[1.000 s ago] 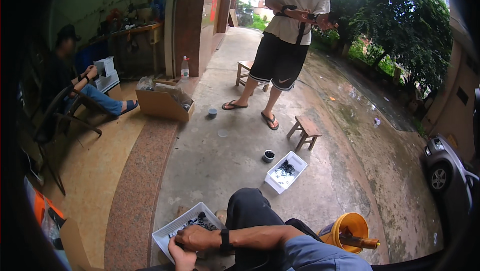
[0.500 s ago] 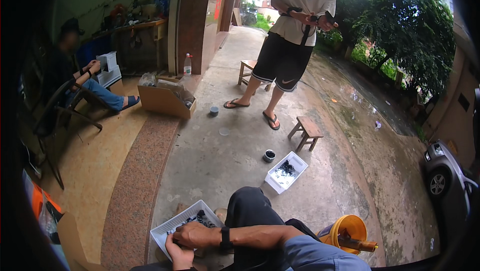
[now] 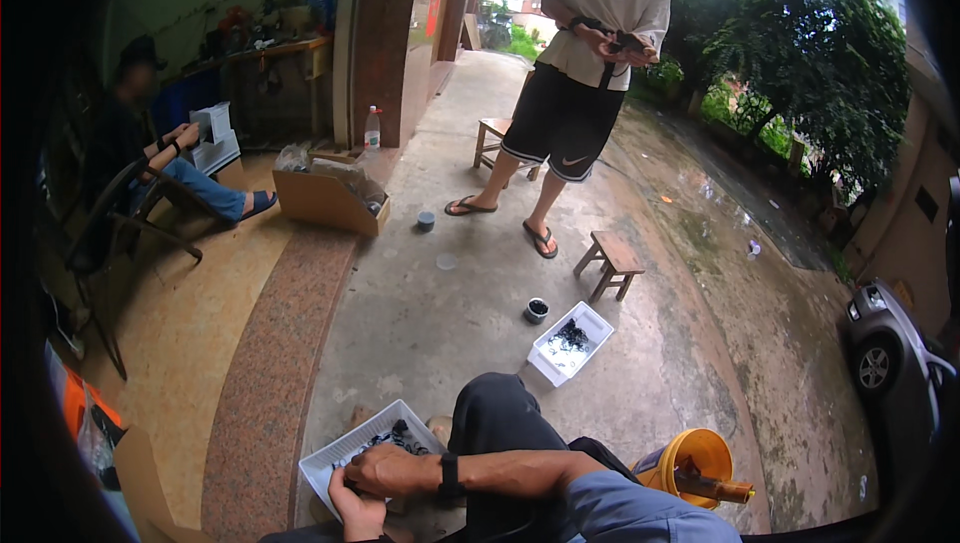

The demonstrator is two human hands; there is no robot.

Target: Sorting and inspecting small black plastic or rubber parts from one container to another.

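A white plastic basket [image 3: 318, 464] sits low in front of me, with small black and pale parts [image 3: 398, 434] inside. My right hand [image 3: 393, 470] is curled over the basket's near side, a black band on its wrist. Just below it, my left hand [image 3: 360, 514] is turned up with its fingers closed against the right one's fingertips. Whatever they pinch between them is too small and covered to make out. My bent knee, in dark trousers [image 3: 500, 418], rises beside the basket.
Ahead are a second white basket [image 3: 546, 368] of black parts, a small tub [image 3: 536, 311] and a wooden stool [image 3: 611, 261]. A yellow bucket [image 3: 688, 448] stands at my right. One person stands ahead; another sits at left near a cardboard box [image 3: 320, 205].
My hands stay together over the basket with hardly any movement. The standing person's hands have shifted around the dark thing they hold.
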